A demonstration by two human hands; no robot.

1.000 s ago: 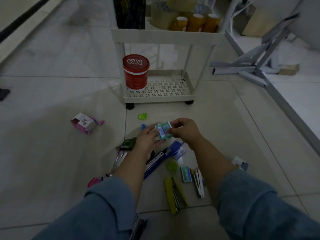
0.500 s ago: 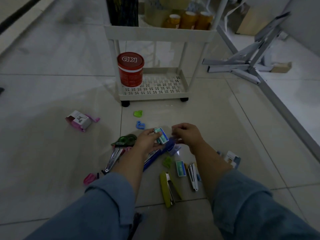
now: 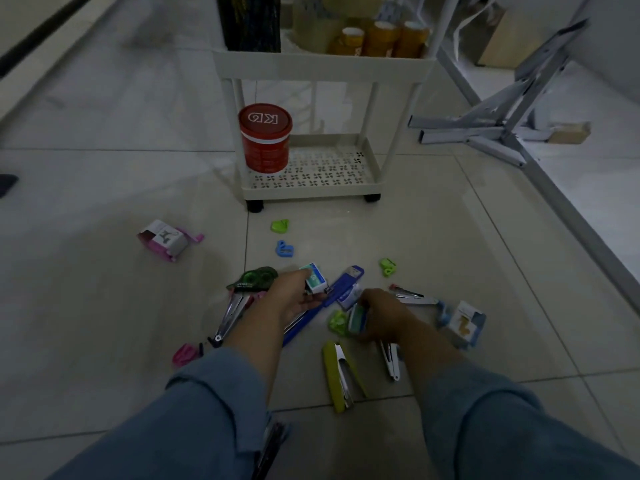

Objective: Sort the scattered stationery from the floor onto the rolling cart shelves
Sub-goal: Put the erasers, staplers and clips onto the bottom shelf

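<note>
Over on the left of the tiled floor (image 3: 104,306) lies a pink item in a white card sleeve (image 3: 166,239), well apart from the main scatter. Nearer the middle there is a pink clip (image 3: 185,353), an open metal stapler (image 3: 230,315) and a green correction-tape dispenser (image 3: 254,278) with print along its side that I can't quite read.

The left hand (image 3: 294,299) is closed on a small teal-and-white staple box (image 3: 313,278), its label too small to make out, held just above a long blue stapler (image 3: 332,299). Straight ahead stands the cream rolling cart (image 3: 311,187); on its lower perforated shelf sits a red tub (image 3: 266,140) whose lid reads "KD", seen upside down. Rolls of brown tape (image 3: 379,39) are on the upper shelf. Between the cart and the hands lie a green sharpener (image 3: 280,226) and a blue one (image 3: 285,248).

The right hand (image 3: 379,318) is down on the floor, fingers wrapped round a second teal staple box (image 3: 356,318), beside a green piece (image 3: 337,322). A yellow-green stapler (image 3: 341,377) lies in front of the sleeves. Further right are another green sharpener (image 3: 388,266), a silver stapler (image 3: 412,296) and a blue carded pack (image 3: 464,322).
</note>
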